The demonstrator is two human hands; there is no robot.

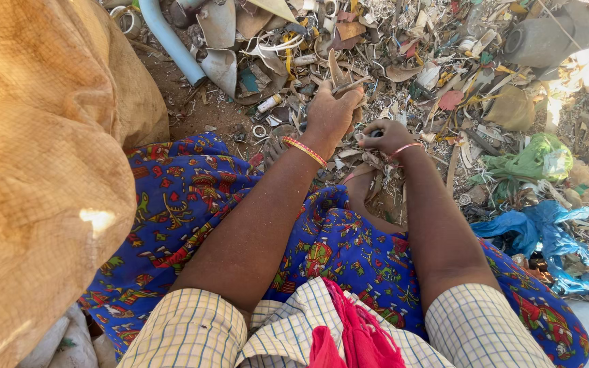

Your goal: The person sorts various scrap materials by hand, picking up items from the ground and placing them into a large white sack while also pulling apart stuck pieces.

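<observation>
Left hand [332, 109] pinched thin tan scrap strips [346, 85], fingers nearly closed; right hand [383, 136] curled around small pale piece [360, 136]. Best gripped low, pulled steadily from tangled plastic scrap heap [403, 54].

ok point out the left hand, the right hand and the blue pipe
left hand [328, 112]: head view, back of hand.
right hand [384, 136]: head view, knuckles.
blue pipe [170, 41]: head view, mid-length.

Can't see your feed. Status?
Left hand gripping scrap strips. Right hand closed on small pale piece. Scrap pile all around.
</observation>
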